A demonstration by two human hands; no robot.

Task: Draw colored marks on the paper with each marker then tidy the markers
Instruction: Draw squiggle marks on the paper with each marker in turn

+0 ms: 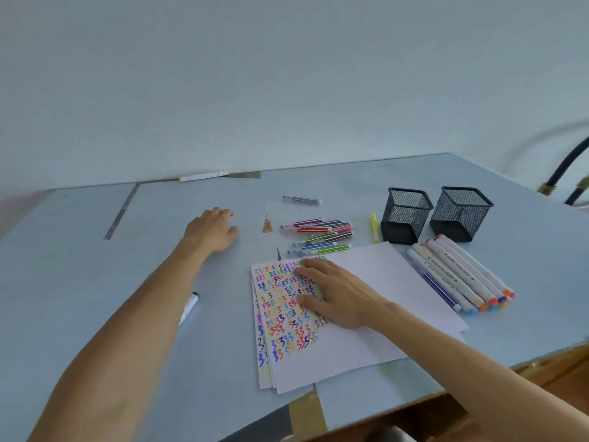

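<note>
Head view shows your two bare forearms reaching out over the pale blue tabletop (95,275). Nearest you lies the paper (376,282), a small stack of sheets whose left part is covered with rows of colored squiggles. Your right hand (338,295) rests flat on those marks, fingers straight and spread, gripping nothing. Left of the stack, a white marker with a dark cap (190,306) lies partly hidden by your left forearm. Just right of the paper, a row of thick white markers (462,275) lies side by side, colored caps toward you. Farther out, your left hand (212,229) rests palm down on the bare tabletop, fingers loosely bent and holding nothing. Beyond the paper's far edge sits a cluster of thin colored markers (322,236), with a yellow marker (374,228) just beside two black mesh pen cups (404,215); you cannot see inside them. A lone grey marker (302,199) lies farther back, and a white-and-yellow marker (204,176) rests along the wall.
</note>
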